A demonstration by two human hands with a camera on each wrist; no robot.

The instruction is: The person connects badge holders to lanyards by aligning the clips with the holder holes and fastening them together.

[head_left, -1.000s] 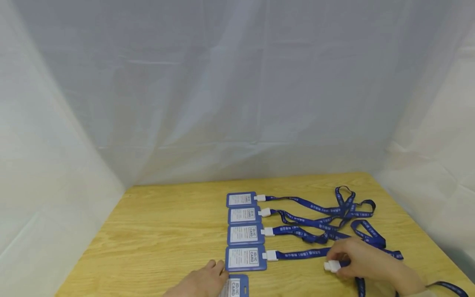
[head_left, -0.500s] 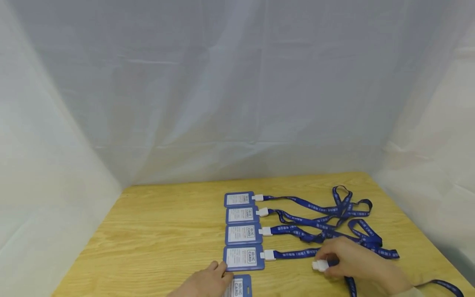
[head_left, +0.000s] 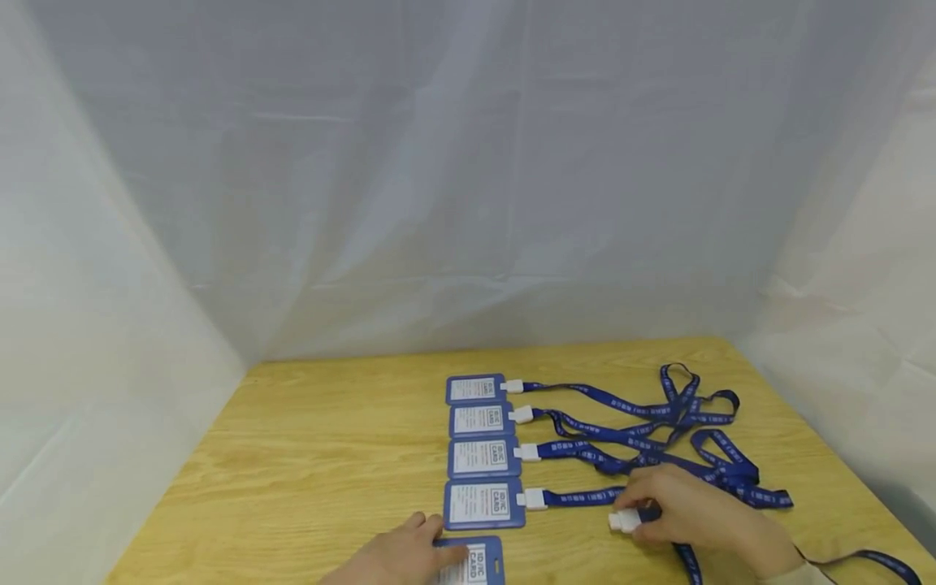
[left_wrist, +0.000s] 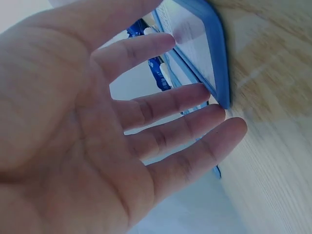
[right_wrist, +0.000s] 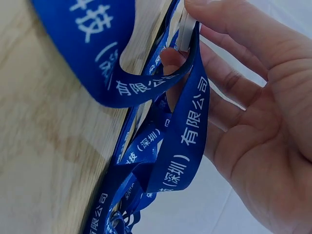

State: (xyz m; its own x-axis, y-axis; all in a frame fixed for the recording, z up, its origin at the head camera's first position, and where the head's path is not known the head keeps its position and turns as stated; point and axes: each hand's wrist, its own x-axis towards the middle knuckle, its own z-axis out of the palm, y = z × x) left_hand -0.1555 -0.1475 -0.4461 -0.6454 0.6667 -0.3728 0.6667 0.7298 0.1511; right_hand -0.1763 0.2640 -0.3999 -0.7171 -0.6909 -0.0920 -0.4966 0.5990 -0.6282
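My right hand (head_left: pixel 687 508) pinches a blue lanyard by its white plastic clip (head_left: pixel 625 521), between thumb and index finger, just above the table. The lanyard's strap (right_wrist: pixel 180 141), with white lettering, hangs in a loop beneath that hand; its other fingers are loosely bent. At the front, my left hand (head_left: pixel 402 552) touches a blue badge holder (head_left: pixel 500 561) with an ID/IC card inside. The thumb lies over the holder's face, while the other fingers (left_wrist: pixel 170 105) reach out nearly straight along its edge. An open slot shows at the holder's right end, apart from the clip.
Several blue badge holders (head_left: pixel 450 504) lie in a column beyond my left hand, each joined by a white clip to a lanyard (head_left: pixel 585 498). Their straps cross in a tangle toward the right. The wooden table (head_left: pixel 314 455) is surrounded by pale sheeting (head_left: pixel 453 203).
My right hand has moved left with the lanyard clip, nearer the front badge holder. That holder has slid a little to the right under my left hand, whose thumb now lies on its face.
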